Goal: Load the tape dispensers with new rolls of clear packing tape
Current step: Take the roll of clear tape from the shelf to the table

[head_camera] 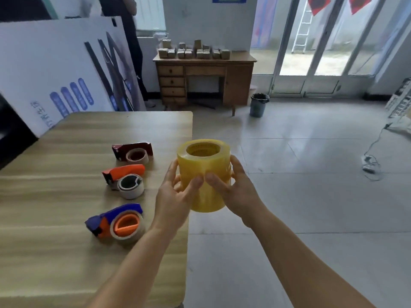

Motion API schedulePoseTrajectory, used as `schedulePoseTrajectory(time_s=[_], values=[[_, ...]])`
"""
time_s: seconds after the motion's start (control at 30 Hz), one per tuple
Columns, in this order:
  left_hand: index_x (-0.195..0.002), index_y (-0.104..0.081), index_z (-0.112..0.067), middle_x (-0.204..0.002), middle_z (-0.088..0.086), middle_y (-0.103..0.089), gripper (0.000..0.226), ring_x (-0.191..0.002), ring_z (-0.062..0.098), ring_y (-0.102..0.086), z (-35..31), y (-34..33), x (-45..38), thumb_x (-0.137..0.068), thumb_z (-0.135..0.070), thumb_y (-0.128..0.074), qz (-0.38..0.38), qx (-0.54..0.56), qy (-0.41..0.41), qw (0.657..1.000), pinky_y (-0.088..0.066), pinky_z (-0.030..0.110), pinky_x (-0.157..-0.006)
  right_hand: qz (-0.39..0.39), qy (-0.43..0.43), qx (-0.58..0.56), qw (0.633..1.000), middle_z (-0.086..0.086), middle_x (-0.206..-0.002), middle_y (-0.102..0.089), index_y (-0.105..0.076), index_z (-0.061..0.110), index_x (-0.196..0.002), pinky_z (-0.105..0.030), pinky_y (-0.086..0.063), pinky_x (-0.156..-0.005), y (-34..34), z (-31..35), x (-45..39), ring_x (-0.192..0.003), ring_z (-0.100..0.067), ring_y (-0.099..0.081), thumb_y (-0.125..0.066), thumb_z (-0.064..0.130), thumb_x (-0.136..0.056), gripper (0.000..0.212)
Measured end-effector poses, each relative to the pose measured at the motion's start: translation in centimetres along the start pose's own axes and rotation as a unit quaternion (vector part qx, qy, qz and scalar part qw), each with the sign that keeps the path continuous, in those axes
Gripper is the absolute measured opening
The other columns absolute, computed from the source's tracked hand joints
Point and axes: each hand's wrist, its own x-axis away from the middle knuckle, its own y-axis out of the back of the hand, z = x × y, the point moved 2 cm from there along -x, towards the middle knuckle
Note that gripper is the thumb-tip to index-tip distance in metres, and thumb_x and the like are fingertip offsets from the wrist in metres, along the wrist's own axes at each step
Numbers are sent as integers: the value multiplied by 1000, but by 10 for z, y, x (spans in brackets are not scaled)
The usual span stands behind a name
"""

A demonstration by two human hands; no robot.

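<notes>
The left hand [175,192] and the right hand [231,187] grasp between them a tall yellowish translucent stack of packing tape rolls [203,174], held upright in the air just past the right edge of the light wood-grain table [66,152]. The left hand wraps the stack's left side, its thumb pressed on the front face; the right hand wraps the right side, its thumb meeting the left thumb near the middle of the front. The stack's open core faces up, and faint bands on its wall show where one roll meets the next.

On the table, to the left of the hands, three tape dispensers lie in a row running away from the person. Nearest is a blue and orange plastic tape dispenser [115,221] with an orange hub inside a nearly spent roll. Beyond it lies an orange-handled tape dispenser [125,178] with a dark hub ringed by a pale core. Farthest is a dark red tape dispenser [133,151] carrying a thin brownish core. All three rest apart from each other and from the stack.

Farther off, a brown wooden desk [204,78] with drawers stands against the wall, small tan blocks crowding its top, and a dark waste bin [259,105] sits on the grey tiled floor beside it.
</notes>
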Motion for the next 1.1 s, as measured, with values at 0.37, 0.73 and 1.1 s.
schedulePoseTrajectory(time_s=[0.37, 0.73, 1.1], values=[[-146, -29, -38, -120, -8, -62, 88, -106, 8, -63, 19, -51, -68, -68, -47, -69, -169, -12, 18, 985, -56, 30, -84, 173, 9, -2, 985, 32, -100, -50, -34, 46, -126, -18, -48, -72, 35, -21, -121, -90, 8, -54, -70, 44, -79, 59], [-136, -44, -43, -115, -8, -66, 79, -107, 10, -63, 44, 31, -142, -64, -58, -74, -324, -34, 13, 945, -54, 27, -81, 303, 25, 12, 952, 15, -123, -56, -30, 36, -145, -38, -49, -98, -73, -22, -232, -108, -1, -54, -77, 48, -73, 87], [-138, -41, -43, -123, -6, -61, 70, -111, 9, -59, 33, 130, -174, -75, -45, -72, -447, -62, 8, 892, -55, 34, -88, 440, 13, 11, 898, 13, -119, -55, -29, 41, -141, -35, -51, -87, -200, 9, -289, -108, -12, -55, -76, 46, -75, 81]])
